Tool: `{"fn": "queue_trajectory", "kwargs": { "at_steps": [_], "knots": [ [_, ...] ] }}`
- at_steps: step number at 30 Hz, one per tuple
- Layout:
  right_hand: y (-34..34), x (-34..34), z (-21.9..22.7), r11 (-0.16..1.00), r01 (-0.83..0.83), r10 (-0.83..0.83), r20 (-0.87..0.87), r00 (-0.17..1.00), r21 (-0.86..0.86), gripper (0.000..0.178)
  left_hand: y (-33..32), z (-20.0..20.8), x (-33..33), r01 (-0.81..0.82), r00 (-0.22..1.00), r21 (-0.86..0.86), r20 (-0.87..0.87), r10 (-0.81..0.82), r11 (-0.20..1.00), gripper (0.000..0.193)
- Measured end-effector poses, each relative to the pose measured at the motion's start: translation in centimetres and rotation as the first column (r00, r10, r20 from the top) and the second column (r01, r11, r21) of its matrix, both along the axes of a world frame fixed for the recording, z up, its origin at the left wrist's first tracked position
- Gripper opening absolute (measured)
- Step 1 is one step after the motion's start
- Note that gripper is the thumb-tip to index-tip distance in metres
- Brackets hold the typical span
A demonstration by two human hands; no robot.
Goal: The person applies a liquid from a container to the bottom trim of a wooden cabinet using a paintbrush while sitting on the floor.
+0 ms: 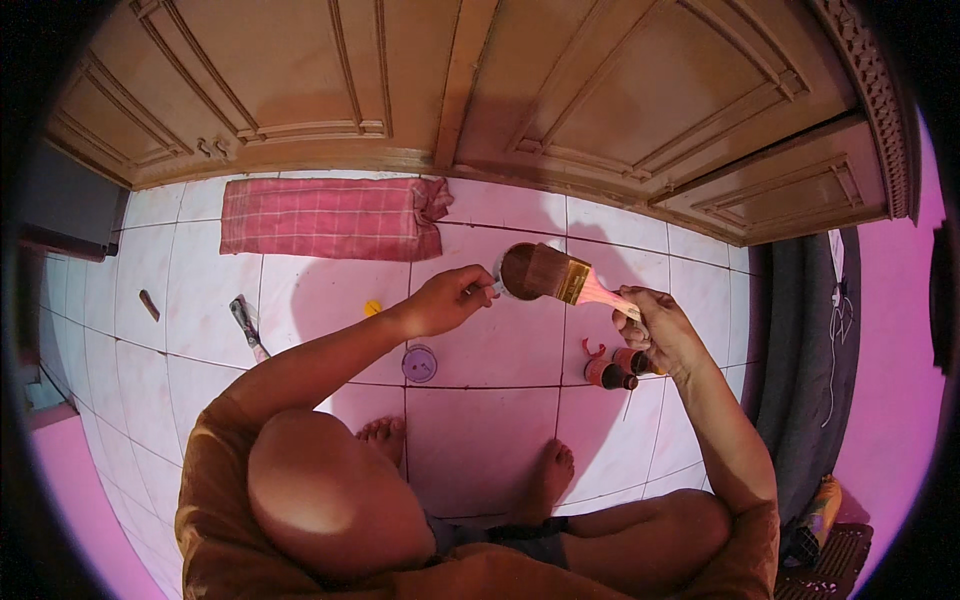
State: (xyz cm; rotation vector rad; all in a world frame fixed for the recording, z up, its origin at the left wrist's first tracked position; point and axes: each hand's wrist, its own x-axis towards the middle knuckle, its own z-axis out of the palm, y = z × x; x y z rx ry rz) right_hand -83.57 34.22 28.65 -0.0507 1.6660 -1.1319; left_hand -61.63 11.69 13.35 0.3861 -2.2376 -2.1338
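My right hand [652,328] is closed around the wooden handle of a wide flat paintbrush [580,282]. The brush points left, and its dark brown bristles lie over the right side of a round cup [503,262] with brown contents. Whether the bristles touch the cup's rim, I cannot tell. At the cup's near-left side, my left hand [452,302] pinches its small pale handle. Just below my right hand are two dark bottles, one nearer [606,374] and one partly hidden by my fingers [630,360]. A red curled strip [593,349] is beside them.
A pink checked cloth [320,217] lies along brown wooden cabinet doors [300,70]. On the tiled floor are a purple round lid [419,363], a small yellow item [373,308], a scraper-like tool [245,322] and a small brown piece [149,305]. Dark padded furniture [805,370] borders the right.
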Motion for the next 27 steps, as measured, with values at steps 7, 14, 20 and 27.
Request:
{"fn": "queue_trajectory", "kwargs": {
  "at_steps": [7,14,20,27],
  "knots": [
    [0.0,0.5,0.7,0.994,0.106,-0.105,0.108,0.989,-0.009,0.018,-1.5,-2.8,0.0,0.038,0.998,-0.113,0.062,-0.031,0.993,0.016],
    [-1.5,-1.9,-0.8,0.981,0.062,-0.07,-0.041,0.997,-0.183,0.016,-2.4,-4.6,0.6,0.074,0.972,-0.132,0.231,-0.042,0.988,0.022],
    [-6.0,-1.0,-10.1,0.979,-0.031,-0.092,-0.577,0.812,-0.2,0.013,-2.2,-6.5,0.9,0.091,0.978,-0.133,0.2,-0.063,0.987,0.022],
    [-11.2,2.0,-18.7,0.971,0.087,-0.233,-0.787,0.571,-0.224,0.022,-2.0,-6.7,0.5,0.082,0.961,-0.099,0.272,-0.053,0.992,0.023]
  ]
}}
